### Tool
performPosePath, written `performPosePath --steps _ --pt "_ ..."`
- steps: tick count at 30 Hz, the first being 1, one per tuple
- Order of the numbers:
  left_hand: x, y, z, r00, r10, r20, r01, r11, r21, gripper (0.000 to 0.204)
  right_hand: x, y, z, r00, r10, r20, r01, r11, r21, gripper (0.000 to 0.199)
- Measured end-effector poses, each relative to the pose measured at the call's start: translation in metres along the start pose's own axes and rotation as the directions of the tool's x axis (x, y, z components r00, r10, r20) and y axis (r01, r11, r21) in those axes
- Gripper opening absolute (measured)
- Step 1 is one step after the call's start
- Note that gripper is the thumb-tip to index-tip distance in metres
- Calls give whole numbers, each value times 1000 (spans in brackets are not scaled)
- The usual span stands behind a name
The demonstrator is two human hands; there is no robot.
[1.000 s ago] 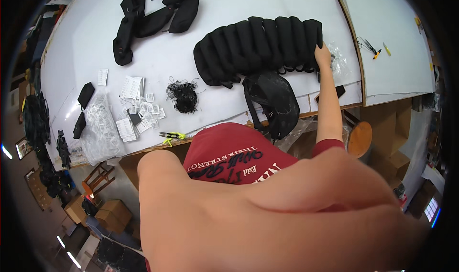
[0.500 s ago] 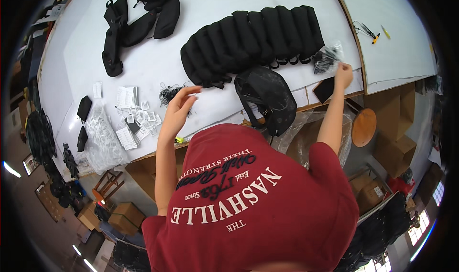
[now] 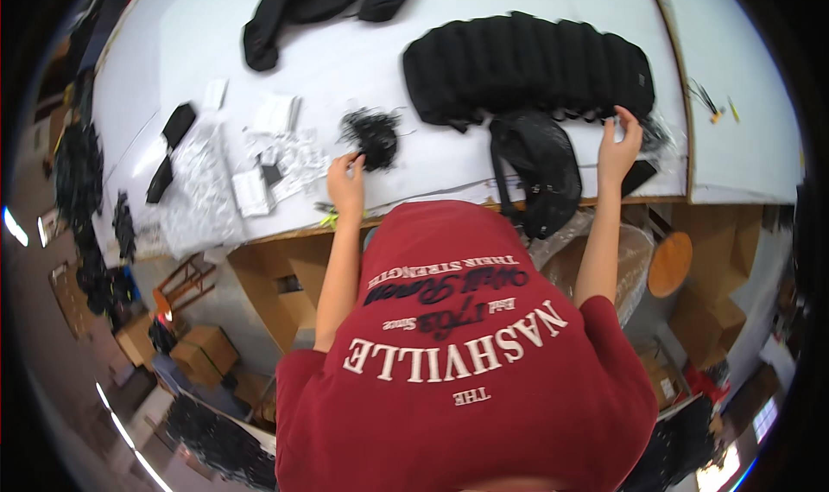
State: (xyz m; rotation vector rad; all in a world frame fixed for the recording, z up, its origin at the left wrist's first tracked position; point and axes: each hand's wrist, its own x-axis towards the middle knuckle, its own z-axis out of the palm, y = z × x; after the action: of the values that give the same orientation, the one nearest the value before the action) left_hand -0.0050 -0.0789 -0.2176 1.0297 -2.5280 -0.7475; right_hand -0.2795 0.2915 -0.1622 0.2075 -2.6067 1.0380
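My left hand (image 3: pixel 345 185) is at the near left edge of a tangled pile of thin black cords (image 3: pixel 376 138). Its thumb and fingertips are pinched together on the cords; how many they hold is too small to tell. My right hand (image 3: pixel 620 146) hovers by the near right end of a row of black fabric pouches (image 3: pixel 527 69), thumb and fingers apart with nothing seen between them. Beside it lies a clear plastic bag (image 3: pixel 663 142) with dark contents. Between my hands a black mesh bag (image 3: pixel 537 172) lies partly over the table's near edge.
White tags (image 3: pixel 298 159), a plastic bag of white pieces (image 3: pixel 200 194) and small black pouches (image 3: pixel 179 125) lie left on the white table (image 3: pixel 345 69). More black pouches (image 3: pixel 324 0) lie at the back. A round wooden stool (image 3: pixel 670 264) and cardboard boxes (image 3: pixel 704 319) stand below the table's right side.
My right hand has moved away from the clear plastic bag and its fingers have opened. My left hand has come to the cord pile and pinched. The whole view has shifted.
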Motion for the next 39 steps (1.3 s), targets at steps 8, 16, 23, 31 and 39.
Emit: performPosePath --steps 8,16,23,31,39 --pt "10 -38 -38 985 -98 -143 97 995 -17 27 -110 -161 67 797 -315 515 45 882 469 16" --pt "27 -129 -65 969 -235 76 221 962 161 32 -152 -208 79 638 -308 706 -91 880 466 13" --pt "19 -126 -86 985 -165 -44 160 983 -89 30 -182 -234 101 565 -263 782 -120 912 393 13" --pt "11 -170 -134 950 -191 -245 210 976 53 56 -241 -264 185 119 -568 814 453 761 465 29" --pt "38 -224 -136 982 -182 -46 187 950 252 103 -270 -258 195 189 -498 847 456 808 373 29"
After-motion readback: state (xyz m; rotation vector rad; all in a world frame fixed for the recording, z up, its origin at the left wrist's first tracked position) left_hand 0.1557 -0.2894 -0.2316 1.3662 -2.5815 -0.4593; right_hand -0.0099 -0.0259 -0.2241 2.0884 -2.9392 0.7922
